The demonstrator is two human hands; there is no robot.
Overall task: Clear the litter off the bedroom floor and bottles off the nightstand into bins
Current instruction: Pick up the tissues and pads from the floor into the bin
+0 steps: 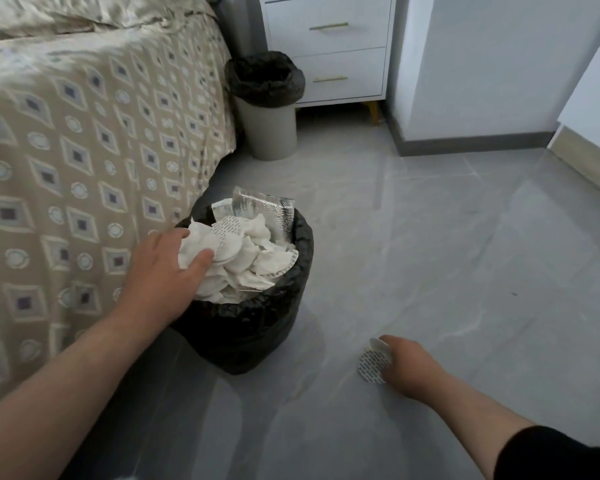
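- Reaching low at the floor with the right hand, fingers curled round a small white disc, apparently pinching it; how tightly, not possible to tell.
- Lying flat on the grey floor, touching those fingertips: one round printed seal. No long axis to align with, being circular.
- Standing up and to the left of that grip, near: the black-lined bin, heaped with white tissues, seals and a foil wrapper.
- Pressing on the heap with the left hand, fingers fairly straight, gripping nothing visibly.
- Judging the right hand nearer the floor litter, the left nearer the bin.
- Counting: two bins, the second bin standing by the nightstand; two litter pieces at the right hand; no bottles showing.
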